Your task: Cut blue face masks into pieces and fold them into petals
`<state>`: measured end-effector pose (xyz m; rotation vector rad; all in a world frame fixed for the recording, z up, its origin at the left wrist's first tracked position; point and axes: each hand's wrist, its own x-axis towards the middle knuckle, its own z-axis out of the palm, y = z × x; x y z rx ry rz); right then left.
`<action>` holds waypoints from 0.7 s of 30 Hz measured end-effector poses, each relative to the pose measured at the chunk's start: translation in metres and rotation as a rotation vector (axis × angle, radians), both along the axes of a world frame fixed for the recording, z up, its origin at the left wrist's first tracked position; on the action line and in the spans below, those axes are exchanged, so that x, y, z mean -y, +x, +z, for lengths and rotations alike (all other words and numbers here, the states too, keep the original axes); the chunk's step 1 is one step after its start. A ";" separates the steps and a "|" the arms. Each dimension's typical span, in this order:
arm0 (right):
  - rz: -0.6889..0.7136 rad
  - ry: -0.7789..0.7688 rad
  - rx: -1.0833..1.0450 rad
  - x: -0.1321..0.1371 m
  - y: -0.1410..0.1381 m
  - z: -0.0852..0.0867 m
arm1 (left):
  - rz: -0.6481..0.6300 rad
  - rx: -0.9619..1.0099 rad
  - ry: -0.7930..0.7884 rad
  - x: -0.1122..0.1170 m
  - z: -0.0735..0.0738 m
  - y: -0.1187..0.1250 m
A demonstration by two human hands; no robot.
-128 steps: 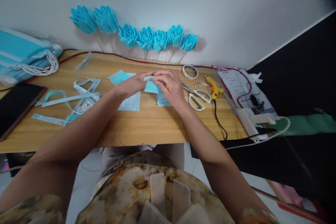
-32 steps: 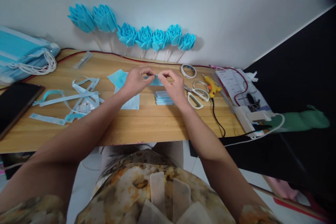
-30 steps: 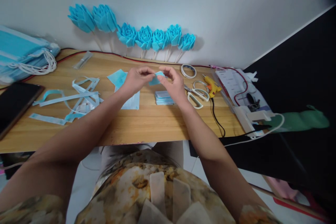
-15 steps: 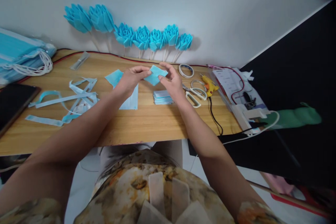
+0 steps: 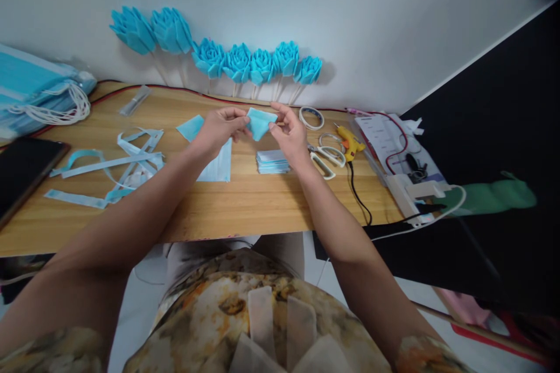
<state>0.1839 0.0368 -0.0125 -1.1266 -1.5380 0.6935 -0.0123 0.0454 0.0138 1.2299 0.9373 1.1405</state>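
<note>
Between my two hands, a small piece of light-blue mask fabric [image 5: 260,125] is held up above the table. My left hand [image 5: 223,127] pinches its left corner, and my right hand [image 5: 290,130] pinches the right corner. The top edge looks folded over, and the lower part narrows downward. Under my left forearm lie larger blue fabric pieces [image 5: 219,166], partly hidden by the hand. Just below my right hand sits a stack of cut fabric pieces [image 5: 272,162]. Scissors with pale handles [image 5: 324,163] lie right of that hand.
Blue fabric flowers on sticks [image 5: 238,63] lean against the wall. A yellow glue gun [image 5: 350,143], a tape roll [image 5: 311,118] and a power strip [image 5: 405,198] are at the right. Fabric strips [image 5: 114,166], a phone [image 5: 30,172] and packed masks [image 5: 35,87] lie at the left.
The fabric piece has gone from a diamond shape to one with its top folded over. My right hand has shifted slightly right; both hands keep hold of the piece.
</note>
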 end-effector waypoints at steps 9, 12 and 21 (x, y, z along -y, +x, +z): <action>0.097 -0.073 0.025 0.002 -0.005 -0.004 | -0.056 0.126 -0.045 0.005 -0.005 0.008; 0.094 -0.065 0.022 0.002 -0.005 -0.003 | -0.076 0.118 -0.050 0.005 -0.006 0.008; 0.118 -0.048 0.023 0.001 -0.002 -0.003 | -0.037 0.150 -0.044 0.002 -0.009 0.005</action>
